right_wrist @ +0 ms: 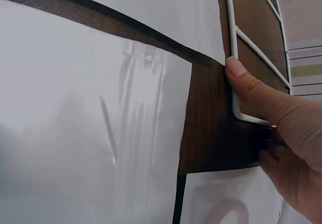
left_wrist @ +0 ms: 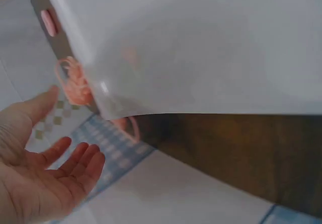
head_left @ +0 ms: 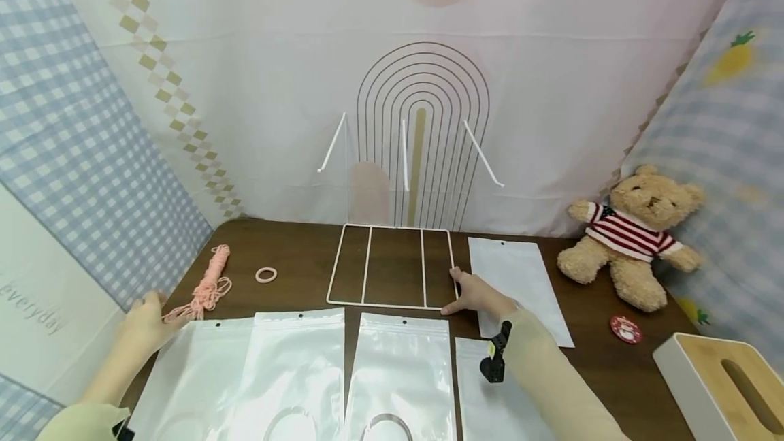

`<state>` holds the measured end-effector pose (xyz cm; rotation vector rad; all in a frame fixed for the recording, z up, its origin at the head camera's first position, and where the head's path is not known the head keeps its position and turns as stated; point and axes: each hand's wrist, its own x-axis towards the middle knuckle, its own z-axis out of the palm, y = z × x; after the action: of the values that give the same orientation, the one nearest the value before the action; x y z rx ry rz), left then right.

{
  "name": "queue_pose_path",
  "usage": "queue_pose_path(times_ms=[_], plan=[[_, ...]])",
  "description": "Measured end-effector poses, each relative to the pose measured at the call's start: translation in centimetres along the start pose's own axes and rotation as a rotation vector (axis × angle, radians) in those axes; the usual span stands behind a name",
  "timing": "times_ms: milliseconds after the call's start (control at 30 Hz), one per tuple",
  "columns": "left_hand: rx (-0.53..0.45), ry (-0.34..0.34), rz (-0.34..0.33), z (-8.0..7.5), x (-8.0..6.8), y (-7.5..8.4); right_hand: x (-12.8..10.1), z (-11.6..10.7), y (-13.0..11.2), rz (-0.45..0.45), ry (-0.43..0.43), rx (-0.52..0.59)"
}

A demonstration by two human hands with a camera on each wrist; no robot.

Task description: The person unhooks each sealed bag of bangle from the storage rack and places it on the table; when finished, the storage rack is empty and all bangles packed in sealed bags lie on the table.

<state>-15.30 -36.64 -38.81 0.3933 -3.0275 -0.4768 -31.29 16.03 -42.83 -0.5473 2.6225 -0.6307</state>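
At the front right corner of a white wire rack (head_left: 380, 305), my right hand (head_left: 480, 295) grips the frame. The thumb lies on the front rail and the fingers are at the side rail, as the right wrist view of the rack (right_wrist: 232, 32) shows. Three thin arms rise at the rack's back. My left hand (head_left: 143, 325) is at the table's left edge, its fingers relaxed and holding nothing in the left wrist view. Beside its fingertips lies a bundle of pink cord (head_left: 208, 289). A white zip bag (head_left: 202, 366) lies just right of that hand.
More white zip bags (head_left: 300, 366) lie along the front, one bag (head_left: 514, 278) right of the rack. A pink ring (head_left: 266, 282) sits behind the bags. At right are a teddy bear (head_left: 643, 237), a red round disc (head_left: 625, 329) and a wooden-topped tissue box (head_left: 698, 380).
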Motion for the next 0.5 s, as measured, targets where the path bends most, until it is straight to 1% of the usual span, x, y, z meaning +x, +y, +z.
queue_pose_path(times_ms=[67, 167, 200, 267, 300, 367, 400, 467, 500], plan=[[0.015, 0.031, 0.049, -0.1, -0.2, 0.7, -0.1, 0.0, 0.1, -0.039, 0.036, 0.030], [0.042, 0.078, 0.151, 0.0, 0.0, 2.1, -0.7, -0.6, 0.8, -0.108, 0.154, 0.038], [0.054, 0.098, 0.181, 0.0, 0.2, 2.6, -0.9, -1.1, 1.1, -0.123, 0.204, 0.017], [0.075, 0.154, 0.243, 0.4, 0.7, 3.7, -1.7, -2.3, 2.2, -0.134, 0.313, -0.066], [0.086, 0.181, 0.269, 0.6, 1.0, 4.2, -2.2, -2.9, 2.9, -0.134, 0.365, -0.120], [0.111, 0.221, 0.310, 1.2, 1.6, 5.1, -3.2, -4.0, 4.4, -0.112, 0.442, -0.207], [0.114, 0.233, 0.327, 1.5, 1.9, 5.5, -3.7, -4.5, 5.1, -0.092, 0.463, -0.240], [0.118, 0.239, 0.362, 2.3, 2.5, 6.3, -4.8, -5.0, 6.5, -0.052, 0.484, -0.270], [0.123, 0.229, 0.371, 2.7, 2.6, 6.7, -5.2, -5.1, 7.2, -0.032, 0.487, -0.280]])
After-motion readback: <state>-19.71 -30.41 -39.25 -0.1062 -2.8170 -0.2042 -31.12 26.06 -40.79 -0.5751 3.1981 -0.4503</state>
